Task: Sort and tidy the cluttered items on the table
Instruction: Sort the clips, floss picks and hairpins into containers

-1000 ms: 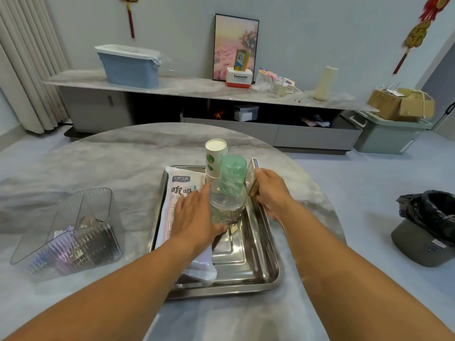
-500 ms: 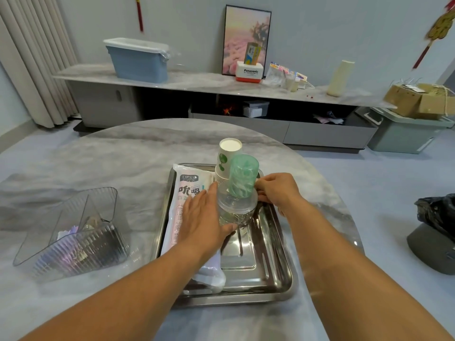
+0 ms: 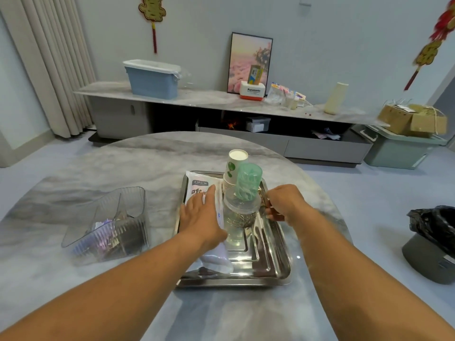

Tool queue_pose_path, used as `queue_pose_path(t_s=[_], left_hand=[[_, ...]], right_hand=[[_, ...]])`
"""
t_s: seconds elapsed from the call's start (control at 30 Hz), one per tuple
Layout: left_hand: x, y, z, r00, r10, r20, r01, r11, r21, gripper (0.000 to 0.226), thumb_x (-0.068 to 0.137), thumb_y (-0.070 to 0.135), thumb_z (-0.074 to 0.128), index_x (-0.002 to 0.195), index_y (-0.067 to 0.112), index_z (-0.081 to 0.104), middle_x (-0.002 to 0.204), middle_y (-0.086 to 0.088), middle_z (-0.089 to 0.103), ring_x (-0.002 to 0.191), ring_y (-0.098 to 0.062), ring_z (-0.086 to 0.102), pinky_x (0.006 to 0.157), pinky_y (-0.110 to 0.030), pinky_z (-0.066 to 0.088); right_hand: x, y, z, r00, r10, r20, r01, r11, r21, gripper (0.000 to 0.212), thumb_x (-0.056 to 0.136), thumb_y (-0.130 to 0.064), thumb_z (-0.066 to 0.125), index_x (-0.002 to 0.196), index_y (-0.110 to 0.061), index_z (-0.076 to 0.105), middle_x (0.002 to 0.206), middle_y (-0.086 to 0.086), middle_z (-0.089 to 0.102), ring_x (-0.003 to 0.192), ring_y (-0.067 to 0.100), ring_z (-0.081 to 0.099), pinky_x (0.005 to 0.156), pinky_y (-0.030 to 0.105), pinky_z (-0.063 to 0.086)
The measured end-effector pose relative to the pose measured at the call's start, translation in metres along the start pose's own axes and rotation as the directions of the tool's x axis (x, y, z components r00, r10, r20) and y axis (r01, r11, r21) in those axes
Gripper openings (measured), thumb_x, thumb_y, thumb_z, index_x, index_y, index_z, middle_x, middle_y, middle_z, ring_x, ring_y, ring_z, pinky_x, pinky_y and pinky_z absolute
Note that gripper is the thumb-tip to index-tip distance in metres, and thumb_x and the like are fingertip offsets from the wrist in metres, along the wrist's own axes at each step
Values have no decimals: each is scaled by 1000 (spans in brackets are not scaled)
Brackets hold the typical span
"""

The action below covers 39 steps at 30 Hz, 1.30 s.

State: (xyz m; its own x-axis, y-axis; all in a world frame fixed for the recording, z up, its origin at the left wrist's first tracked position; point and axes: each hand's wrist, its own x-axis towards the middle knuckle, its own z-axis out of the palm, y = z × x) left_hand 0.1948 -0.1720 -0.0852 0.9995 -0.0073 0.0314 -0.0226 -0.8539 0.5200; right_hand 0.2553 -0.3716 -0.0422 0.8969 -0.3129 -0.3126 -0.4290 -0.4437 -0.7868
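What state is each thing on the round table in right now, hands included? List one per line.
Left hand: flat, fingers straight, resting on the white packet.
Right hand: fingers curled at the tray's right rim.
White packet: lying flat in the tray.
Paper cups: stacked upside down.
Green cup: inverted on the clear jar.
Clear jar: upright, lidded.
Steel tray: flat on the table.
Clear organiser: upright, holding small items.

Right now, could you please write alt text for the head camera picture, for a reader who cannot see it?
A person's left hand lies flat on a white packet in a steel tray on a round marble table, while the right hand curls at the tray's right rim. A clear jar, a green cup and stacked paper cups stand in the tray; a clear organizer sits left.
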Motion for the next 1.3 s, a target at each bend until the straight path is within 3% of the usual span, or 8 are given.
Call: queue_pose_path(t_s=[0.17,0.3,0.4,0.6,0.77,1.0,1.17,1.3], left_hand=[[-22,-1,-23,989,100,-106,-111,988,-106,98,88,37,74,159,29,7,164,2,15,152,-20,9,124,-41,17],[-39,-17,-55,919,232,-317,-219,973,76,85,90,27,73,156,31,19,160,4,24,151,-18,13,125,-37,15],[-51,-34,-80,862,236,-448,-129,958,256,94,84,41,78,156,31,18,162,-2,20,153,-22,8,126,-42,3],[-62,-103,-120,966,-203,-158,228,961,156,142,53,65,88,158,38,-5,166,-5,12,154,-26,4,122,-53,6],[-63,-132,-146,969,-234,80,225,968,108,139,53,41,92,159,37,1,159,-8,27,148,-30,27,119,-52,27],[-54,-100,-166,974,-213,-76,213,977,-5,118,55,45,88,154,30,26,142,-12,36,133,-34,33,104,-48,43],[-55,-32,-163,941,-285,-181,251,949,-191,116,58,59,87,152,24,29,148,-14,35,138,-34,35,108,-48,41],[-64,19,-124,936,-308,-169,260,931,-256,112,62,63,81,152,22,27,149,-12,34,140,-32,33,109,-51,41]], right_hand=[[-25,11,4,997,-14,-80,2,990,-141,17,88,-10,58,90,3,70,83,21,74,63,31,65,72,44,61],[-55,8,6,996,-54,-71,36,972,-231,14,93,-15,61,93,-3,66,83,16,71,71,31,71,71,42,61],[-70,4,11,996,-85,-12,79,966,-245,12,94,-16,59,97,-7,65,89,14,71,84,31,74,76,44,62],[-94,0,22,972,-144,188,190,948,-255,15,99,-10,53,101,-5,67,96,15,68,77,25,66,65,33,56],[-103,-2,33,943,-136,304,225,934,-279,14,100,-7,55,103,-8,68,103,16,71,78,23,66,73,35,60],[-119,-16,38,871,-173,460,259,957,-131,13,101,-19,61,111,-13,67,108,11,69,89,21,68,81,35,60],[-144,-39,33,755,-219,619,95,969,227,56,94,-57,62,140,-28,50,134,15,54,110,38,67,87,51,61],[-154,-46,21,720,-171,673,17,973,229,61,87,-69,61,135,-33,48,147,19,36,115,48,62,88,55,59]])
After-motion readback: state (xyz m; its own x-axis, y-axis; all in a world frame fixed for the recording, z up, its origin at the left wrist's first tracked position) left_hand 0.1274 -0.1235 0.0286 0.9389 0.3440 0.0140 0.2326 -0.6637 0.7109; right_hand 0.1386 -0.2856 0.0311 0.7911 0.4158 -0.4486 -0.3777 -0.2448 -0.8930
